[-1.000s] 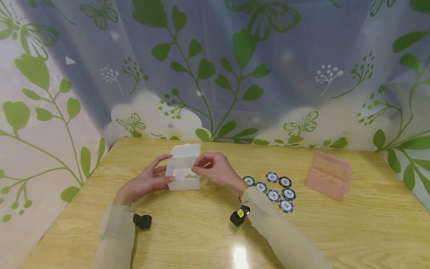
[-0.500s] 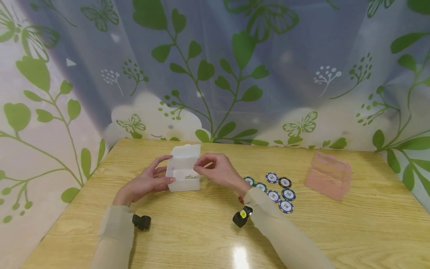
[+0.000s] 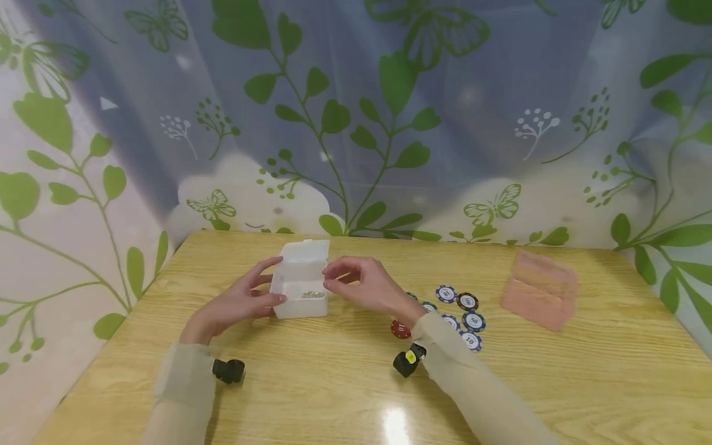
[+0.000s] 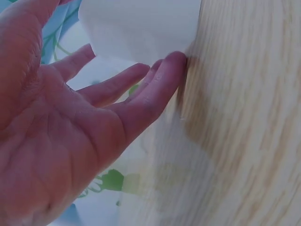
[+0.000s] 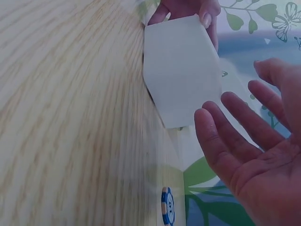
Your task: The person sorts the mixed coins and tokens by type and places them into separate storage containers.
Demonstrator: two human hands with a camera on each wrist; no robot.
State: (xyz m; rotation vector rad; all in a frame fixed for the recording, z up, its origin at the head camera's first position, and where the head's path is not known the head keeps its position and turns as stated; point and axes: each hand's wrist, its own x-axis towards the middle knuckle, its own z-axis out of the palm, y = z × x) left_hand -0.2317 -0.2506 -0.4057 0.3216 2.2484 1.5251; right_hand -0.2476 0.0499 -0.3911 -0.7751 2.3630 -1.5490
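Note:
A small white box (image 3: 300,308) stands on the wooden table with its lid raised at the back. Small shiny pieces (image 3: 313,295) lie inside, too small to identify. My left hand (image 3: 239,303) holds the box from its left side, the thumb at the front and the fingers spread behind. At the box's right edge is my right hand (image 3: 367,284), fingers loosely bent. In the right wrist view, the thumb stands apart from those fingers, with nothing seen between them, beside the box's outer wall (image 5: 181,70).
Several poker chips (image 3: 474,321) lie right of the box, some partly covered by my right forearm; a red chip (image 3: 400,329) is beside the wrist. Farther right lies a flat, translucent pink piece (image 3: 539,290). A patterned curtain (image 3: 356,154) hangs behind the table.
My right hand has shifted slightly right, from over the box's inside to its right edge. The left hand keeps its hold on the box. The head view has shifted a little.

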